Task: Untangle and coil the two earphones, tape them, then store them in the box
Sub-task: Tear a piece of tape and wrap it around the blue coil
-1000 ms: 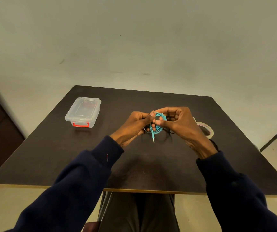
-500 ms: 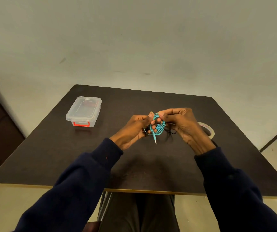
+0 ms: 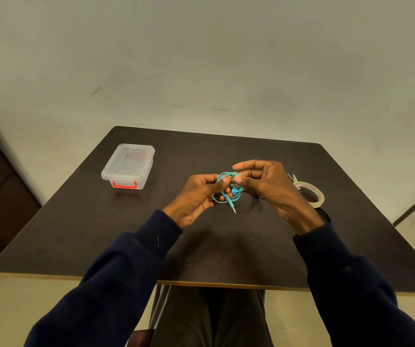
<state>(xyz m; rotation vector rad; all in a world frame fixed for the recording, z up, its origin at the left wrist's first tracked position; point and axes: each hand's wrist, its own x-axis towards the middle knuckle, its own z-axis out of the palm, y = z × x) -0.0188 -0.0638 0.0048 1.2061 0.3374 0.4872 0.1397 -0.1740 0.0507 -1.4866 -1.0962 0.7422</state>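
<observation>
Nearest, two dark blue sleeves are seen reaching over the near edge of the dark desk (image 3: 101,234). Above the middle of the desk, a coiled teal earphone (image 3: 227,196) is held up between both hands. It is pinched by the curled fingers (image 3: 211,177) and thumb of the left hand (image 3: 196,196). From the right it is gripped by the thumb and bent fingers of the right hand (image 3: 271,186), whose forefinger is stretched out above the coil. The jack plug (image 3: 234,209) is left hanging below the coil. A black earphone (image 3: 256,202) is partly hidden under the right hand, on the desk. A tape roll (image 3: 309,187) is laid flat just right of that hand. Farther left, well apart, the clear lidded box (image 3: 128,166) with a red latch is set on the desk.
</observation>
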